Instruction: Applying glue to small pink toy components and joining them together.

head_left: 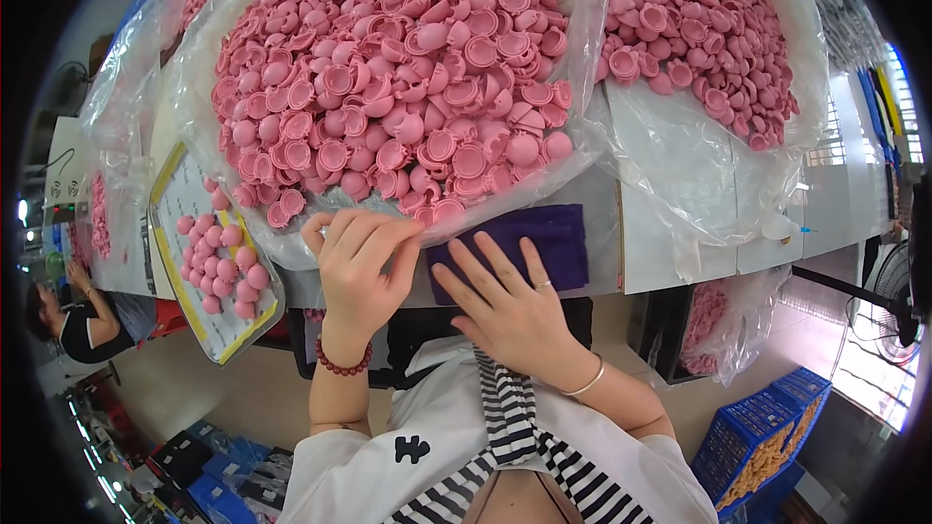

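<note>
My left hand (361,257) is at the near edge of a big heap of pink plastic half-shells (388,87). Its fingers bend to the right, with thumb and index tips close together in a pinch. Whatever may be between them is too small or hidden to name. Just to its right, my right hand (513,311) has its fingers spread, palm down, over a folded purple cloth (558,243) on the table edge. It holds nothing. The heap lies on a clear plastic sheet (524,196), whose near rim runs beside both hands.
On the left, a white tray (180,199) with yellow edging holds several closed pink balls (218,267). A second heap of pink half-shells (699,29) lies at the far right. Blue crates (752,422) stand on the floor at right, near a fan (898,291). Another person (83,325) works far left.
</note>
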Motion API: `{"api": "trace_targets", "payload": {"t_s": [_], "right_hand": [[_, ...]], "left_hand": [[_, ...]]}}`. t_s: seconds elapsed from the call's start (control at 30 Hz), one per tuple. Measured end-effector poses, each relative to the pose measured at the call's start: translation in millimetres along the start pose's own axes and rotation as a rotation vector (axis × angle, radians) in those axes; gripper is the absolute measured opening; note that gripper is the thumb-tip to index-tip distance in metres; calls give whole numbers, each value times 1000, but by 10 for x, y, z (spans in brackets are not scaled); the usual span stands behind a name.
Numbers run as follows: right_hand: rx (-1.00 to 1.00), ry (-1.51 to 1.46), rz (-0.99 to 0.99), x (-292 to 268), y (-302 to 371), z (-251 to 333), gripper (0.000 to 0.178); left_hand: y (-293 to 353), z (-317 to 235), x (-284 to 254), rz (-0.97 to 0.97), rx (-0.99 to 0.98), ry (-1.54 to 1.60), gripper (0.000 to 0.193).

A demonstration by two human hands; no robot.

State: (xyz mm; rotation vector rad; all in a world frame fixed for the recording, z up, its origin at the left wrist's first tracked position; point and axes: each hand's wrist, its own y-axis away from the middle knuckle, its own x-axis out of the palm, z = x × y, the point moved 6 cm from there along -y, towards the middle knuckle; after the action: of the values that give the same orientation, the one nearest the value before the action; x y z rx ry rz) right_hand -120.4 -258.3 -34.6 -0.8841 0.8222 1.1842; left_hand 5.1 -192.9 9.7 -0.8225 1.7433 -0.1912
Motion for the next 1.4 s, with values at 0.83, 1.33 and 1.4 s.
{"api": "trace_targets", "payload": {"t_s": [0.83, 1.33, 1.4], "right_hand": [[432, -114, -733, -1138, 1042, -915, 12], [559, -85, -911, -1224, 1295, -1190, 15], [581, -56, -1002, -1271, 1378, -1211, 16]], "left_hand": [[5, -695, 877, 486, -58, 1052, 26], [84, -916, 848, 274, 133, 527, 23], [70, -882, 784, 275, 131, 504, 22]]}}
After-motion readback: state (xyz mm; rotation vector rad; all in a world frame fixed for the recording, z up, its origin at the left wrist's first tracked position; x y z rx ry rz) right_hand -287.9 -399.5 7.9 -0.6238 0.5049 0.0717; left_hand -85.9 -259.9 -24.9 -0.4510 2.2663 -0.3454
